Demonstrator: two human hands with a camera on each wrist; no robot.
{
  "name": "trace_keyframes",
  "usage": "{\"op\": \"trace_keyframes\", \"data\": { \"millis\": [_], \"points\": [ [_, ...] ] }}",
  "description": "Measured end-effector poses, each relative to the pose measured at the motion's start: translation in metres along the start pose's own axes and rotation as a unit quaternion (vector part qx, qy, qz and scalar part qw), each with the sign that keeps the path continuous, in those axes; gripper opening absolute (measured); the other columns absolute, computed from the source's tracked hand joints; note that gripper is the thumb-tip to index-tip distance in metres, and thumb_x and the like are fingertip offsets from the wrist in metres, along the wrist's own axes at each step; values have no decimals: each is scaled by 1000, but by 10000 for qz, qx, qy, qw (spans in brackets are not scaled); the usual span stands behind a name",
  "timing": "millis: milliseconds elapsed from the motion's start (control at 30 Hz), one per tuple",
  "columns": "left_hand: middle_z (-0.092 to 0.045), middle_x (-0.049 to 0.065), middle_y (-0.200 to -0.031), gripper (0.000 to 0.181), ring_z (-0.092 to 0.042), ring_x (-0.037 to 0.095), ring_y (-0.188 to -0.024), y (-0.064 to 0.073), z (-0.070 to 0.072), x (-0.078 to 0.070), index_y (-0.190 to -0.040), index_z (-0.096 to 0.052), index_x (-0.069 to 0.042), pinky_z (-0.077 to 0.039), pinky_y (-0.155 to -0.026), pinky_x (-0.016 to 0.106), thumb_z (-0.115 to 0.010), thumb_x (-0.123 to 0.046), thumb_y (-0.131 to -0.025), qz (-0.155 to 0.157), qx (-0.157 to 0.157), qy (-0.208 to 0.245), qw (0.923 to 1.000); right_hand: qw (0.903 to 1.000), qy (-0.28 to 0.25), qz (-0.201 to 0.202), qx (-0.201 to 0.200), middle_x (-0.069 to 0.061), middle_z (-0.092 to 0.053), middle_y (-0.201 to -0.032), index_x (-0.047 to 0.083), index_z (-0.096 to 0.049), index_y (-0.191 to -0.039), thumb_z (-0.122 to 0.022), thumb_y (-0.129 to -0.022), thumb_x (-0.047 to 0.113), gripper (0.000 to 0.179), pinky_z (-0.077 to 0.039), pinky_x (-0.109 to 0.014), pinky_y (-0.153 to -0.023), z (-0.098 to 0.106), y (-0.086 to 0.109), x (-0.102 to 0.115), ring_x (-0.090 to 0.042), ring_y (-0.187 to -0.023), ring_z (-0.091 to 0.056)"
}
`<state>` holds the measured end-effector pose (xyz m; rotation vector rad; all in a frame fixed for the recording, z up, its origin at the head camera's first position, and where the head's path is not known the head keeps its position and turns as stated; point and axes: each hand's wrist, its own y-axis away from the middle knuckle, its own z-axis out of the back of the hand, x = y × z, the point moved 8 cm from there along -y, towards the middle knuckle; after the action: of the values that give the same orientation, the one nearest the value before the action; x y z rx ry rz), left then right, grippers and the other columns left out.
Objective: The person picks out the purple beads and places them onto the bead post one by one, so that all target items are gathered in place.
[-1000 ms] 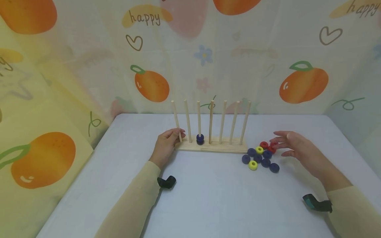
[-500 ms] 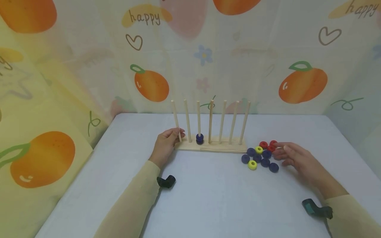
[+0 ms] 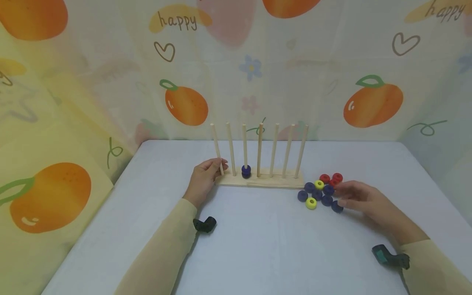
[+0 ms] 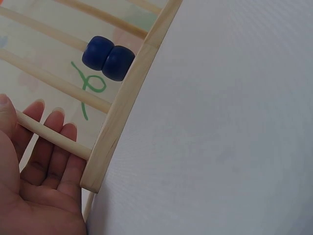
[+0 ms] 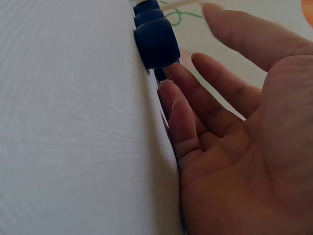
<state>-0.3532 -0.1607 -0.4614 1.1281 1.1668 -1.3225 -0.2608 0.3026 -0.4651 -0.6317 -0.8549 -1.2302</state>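
Observation:
A wooden peg rack (image 3: 273,182) with a row of several upright pegs stands toward the back of the table. My left hand (image 3: 200,180) holds its leftmost peg (image 4: 54,136) between thumb and fingers, low down by the base. Two blue beads (image 4: 107,58) are stacked on the third peg from the left. To the right of the rack lies a loose group of beads. My right hand (image 3: 368,203) reaches in at the group's right side, fingers relaxed and spread, thumb beside a blue bead (image 3: 336,206). In the right wrist view that blue bead (image 5: 157,43) sits just beyond the fingertips.
The group also has red beads (image 3: 325,178), yellow beads (image 3: 311,203) and more blue beads (image 3: 302,196). A white cloth covers the table (image 3: 250,246). Behind it hangs a curtain (image 3: 295,90) printed with oranges.
My right hand has come down from above the red beads toward the nearer blue beads, its thumb now in front. The left hand has kept its hold on the peg.

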Motion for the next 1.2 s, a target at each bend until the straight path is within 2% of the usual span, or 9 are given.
{"op": "trace_keyframes", "data": {
  "millis": [100,233,633,933,1200],
  "points": [
    [-75,13,-120,45,-70,27,-120,0,0,-1,-130,-75,0,-55,-106,37,-61,-40,-114,7,13,1,10000,9998,165,-27,72,-17,-69,-136,2,-64,-142,-85,-99,20,51,-57,-25,-86,-2,-1,0,-28,-114,-62],
    [-75,14,-121,43,-70,27,-120,1,0,-1,-128,-76,-2,-55,-106,37,-61,-40,-114,-14,0,14,10000,9991,355,77,220,-15,-69,-133,4,-69,-135,-86,-97,16,43,-57,-25,-87,-4,-1,1,-30,-116,-60],
    [-76,12,-121,41,-71,26,-118,0,1,0,-125,-78,-7,-53,-109,42,-62,-44,-113,44,-10,-57,10000,9981,596,113,117,-8,-69,-119,6,-72,-129,-82,-101,17,32,-55,-24,-83,-3,0,5,-27,-106,-60],
    [-75,12,-121,41,-71,26,-118,1,1,0,-126,-78,-8,-53,-108,41,-62,-43,-113,42,2,-14,10000,9967,779,132,175,-9,-68,-123,8,-71,-129,-85,-97,15,36,-55,-24,-84,-2,2,8,-28,-108,-59],
    [-75,14,-123,44,-70,28,-119,1,1,1,-130,-76,-2,-53,-109,41,-61,-40,-114,4,36,9,10000,9965,795,179,199,-12,-68,-130,9,-72,-130,-85,-97,12,35,-54,-20,-89,-3,1,7,-32,-116,-61]
  ]
}}
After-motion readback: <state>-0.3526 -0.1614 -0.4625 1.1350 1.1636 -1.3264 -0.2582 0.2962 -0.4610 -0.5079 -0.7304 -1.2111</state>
